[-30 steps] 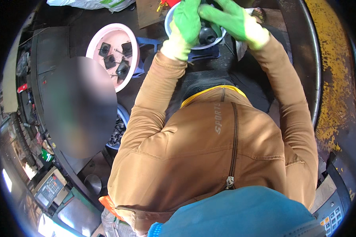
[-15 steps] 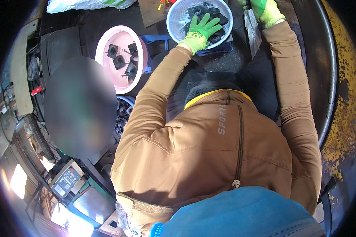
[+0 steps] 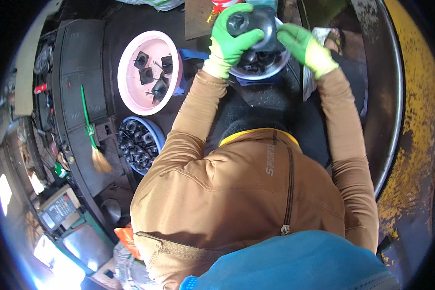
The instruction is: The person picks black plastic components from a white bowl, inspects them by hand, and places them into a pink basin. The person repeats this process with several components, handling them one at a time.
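The left grip (image 3: 231, 42) clasps the black part (image 3: 269, 26) above the white basin (image 3: 256, 77); whether the right grip (image 3: 302, 43) holds its edge cannot be determined, and a loosened left hold could drop it.

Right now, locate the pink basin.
The pink basin is in the head view's left half, left of the left hand and just above the blue tub.
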`<state>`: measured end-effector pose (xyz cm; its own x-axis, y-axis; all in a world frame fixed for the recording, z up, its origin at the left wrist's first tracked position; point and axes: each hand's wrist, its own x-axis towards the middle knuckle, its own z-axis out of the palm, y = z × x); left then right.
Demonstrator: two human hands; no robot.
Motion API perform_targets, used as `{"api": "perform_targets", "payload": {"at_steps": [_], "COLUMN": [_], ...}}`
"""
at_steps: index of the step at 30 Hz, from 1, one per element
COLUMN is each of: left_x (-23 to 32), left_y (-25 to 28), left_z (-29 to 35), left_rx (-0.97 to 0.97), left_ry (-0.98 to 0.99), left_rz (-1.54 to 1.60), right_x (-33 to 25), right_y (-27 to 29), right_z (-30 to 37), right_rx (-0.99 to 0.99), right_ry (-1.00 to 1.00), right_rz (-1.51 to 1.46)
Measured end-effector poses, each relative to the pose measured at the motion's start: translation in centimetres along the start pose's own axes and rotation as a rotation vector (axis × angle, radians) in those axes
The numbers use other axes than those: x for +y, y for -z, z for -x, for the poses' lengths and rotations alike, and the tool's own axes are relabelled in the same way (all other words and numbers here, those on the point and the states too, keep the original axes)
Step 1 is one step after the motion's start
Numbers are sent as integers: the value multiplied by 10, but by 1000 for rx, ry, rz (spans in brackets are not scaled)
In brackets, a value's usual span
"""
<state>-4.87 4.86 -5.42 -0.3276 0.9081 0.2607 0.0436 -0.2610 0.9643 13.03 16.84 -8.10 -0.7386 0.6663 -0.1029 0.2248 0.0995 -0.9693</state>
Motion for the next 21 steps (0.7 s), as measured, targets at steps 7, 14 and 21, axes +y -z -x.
{"api": "perform_targets", "payload": {"at_steps": [7, 14, 21], "left_x": [31, 37, 47], "left_y": [-35, -57, -53], "left_z": [8, 21, 22], "left_rx": [137, 233, 135], "left_ry": [-202, -93, -147], "left_rz": [-117, -70, -20], "right_x": [-14, -22, -26], "right_y": [-42, -59, -45], "right_z": [18, 24, 26], "right_rx": [246, 366, 127], "right_ry": [607, 567, 450], "right_rz": [162, 148, -7]}}
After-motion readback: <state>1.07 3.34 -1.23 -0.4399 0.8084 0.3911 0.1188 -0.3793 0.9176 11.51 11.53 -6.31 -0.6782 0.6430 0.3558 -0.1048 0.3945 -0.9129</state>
